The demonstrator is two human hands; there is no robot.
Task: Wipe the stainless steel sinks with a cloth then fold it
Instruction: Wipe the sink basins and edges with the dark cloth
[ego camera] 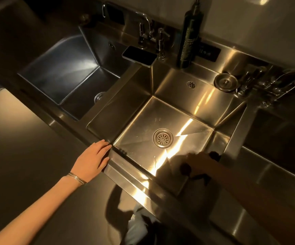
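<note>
Head view: the dark cloth (213, 155) is down in the middle sink (187, 96), at the near right corner of the basin floor. The right hand (201, 161) is on top of it, with dark bits of cloth poking out around the hand. That hand is blurred and in shadow, so honestly can't tell if the fingers are spread flat or bunched on the cloth. The left hand (94, 159) lies flat on the counter, fingers straight and close together, fingertips just at the sink's near left corner. There's a thin bracelet (77, 177) on that wrist.

Apart from the hand and cloth, the middle sink shows just its drain strainer (162, 138). The left sink (63, 68) shows a round drain fitting (99, 97) at its bottom. The right sink (275, 135) is too dark to see into.

A phone (139, 55) lies screen up on the back ledge between the left and middle sinks. A dark pump bottle (189, 38) stands near it, with print I can't read. The black plate (209, 52) beside it has small characters, also unreadable. A round metal lid (225, 82) sits on the ledge behind the middle sink.
</note>
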